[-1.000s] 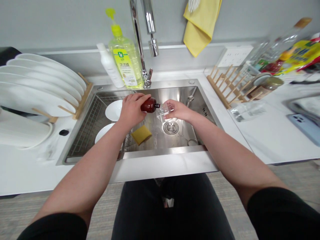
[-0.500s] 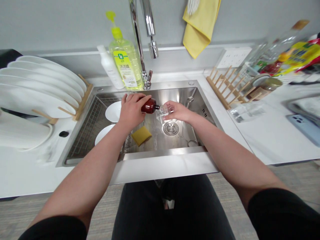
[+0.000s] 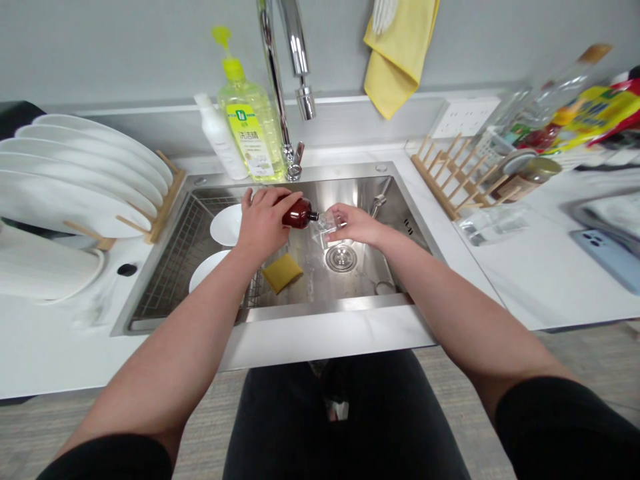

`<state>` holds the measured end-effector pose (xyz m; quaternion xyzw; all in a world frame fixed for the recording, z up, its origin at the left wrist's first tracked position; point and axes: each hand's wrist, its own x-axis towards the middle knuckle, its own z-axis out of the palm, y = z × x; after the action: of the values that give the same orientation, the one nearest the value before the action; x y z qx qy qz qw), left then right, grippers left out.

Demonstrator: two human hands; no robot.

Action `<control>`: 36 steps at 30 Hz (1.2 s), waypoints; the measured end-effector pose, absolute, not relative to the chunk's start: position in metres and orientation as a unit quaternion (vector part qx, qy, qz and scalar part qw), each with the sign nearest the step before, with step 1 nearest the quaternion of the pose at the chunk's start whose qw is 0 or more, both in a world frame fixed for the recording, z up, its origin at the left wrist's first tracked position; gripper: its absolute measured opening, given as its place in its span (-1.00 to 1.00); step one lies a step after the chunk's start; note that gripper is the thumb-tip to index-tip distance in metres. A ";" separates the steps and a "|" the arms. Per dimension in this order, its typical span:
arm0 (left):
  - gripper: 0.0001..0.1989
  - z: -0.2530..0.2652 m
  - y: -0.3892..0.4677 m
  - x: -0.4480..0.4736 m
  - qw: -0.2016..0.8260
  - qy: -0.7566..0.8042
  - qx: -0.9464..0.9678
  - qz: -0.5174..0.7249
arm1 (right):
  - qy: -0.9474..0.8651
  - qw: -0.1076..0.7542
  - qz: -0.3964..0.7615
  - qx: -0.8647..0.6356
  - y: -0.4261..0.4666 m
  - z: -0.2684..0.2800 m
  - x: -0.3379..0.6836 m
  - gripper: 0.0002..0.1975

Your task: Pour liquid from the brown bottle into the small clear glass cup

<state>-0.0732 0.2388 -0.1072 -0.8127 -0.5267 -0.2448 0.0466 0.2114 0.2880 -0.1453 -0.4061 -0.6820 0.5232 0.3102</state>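
Note:
Over the sink (image 3: 320,304), my left hand (image 3: 265,223) is wrapped round a dark reddish-brown bottle (image 3: 299,213), tipped on its side with its black neck pointing right. My right hand (image 3: 356,224) grips a small clear glass (image 3: 327,230), its mouth turned toward the bottle neck. The neck sits at or just inside the glass's rim; I cannot tell which. Whether liquid is flowing does not show. Below the bottle lies a yellow sponge (image 3: 283,273) on the sink floor. The drain (image 3: 341,257) is beneath my right hand.
White bowls (image 3: 226,225) sit in a wire basket (image 3: 170,267) at the sink's left. The faucet (image 3: 295,60) rises behind, beside a dish soap bottle (image 3: 253,127). Plates (image 3: 75,173) stand in a left rack; a wooden rack (image 3: 450,177) and phone (image 3: 607,257) are right.
Both hands keep their holds on the bottle and the glass almost unmoved. The whole view has shifted very slightly.

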 end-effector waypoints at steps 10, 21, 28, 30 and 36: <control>-0.13 -0.106 0.238 -0.073 0.038 -0.522 -0.815 -0.249 | -0.684 0.309 0.524 -0.404 0.287 -0.145 0.211 -0.35; -0.17 -0.105 0.238 -0.072 0.040 -0.520 -0.816 -0.250 | -0.685 0.307 0.523 -0.405 0.288 -0.145 0.212 -0.35; -0.19 -0.104 0.237 -0.073 0.045 -0.523 -0.815 -0.246 | -0.685 0.304 0.518 -0.412 0.288 -0.144 0.212 -0.34; -0.20 -0.104 0.237 -0.072 0.045 -0.525 -0.814 -0.245 | -0.684 0.305 0.518 -0.413 0.288 -0.144 0.212 -0.34; -0.18 -0.106 0.237 -0.073 0.054 -0.520 -0.815 -0.251 | -0.681 0.308 0.521 -0.412 0.288 -0.145 0.212 -0.33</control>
<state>-0.0729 0.2375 -0.1056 -0.8150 -0.5198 -0.2506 0.0537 0.2122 0.2882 -0.1449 -0.4123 -0.6813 0.5207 0.3076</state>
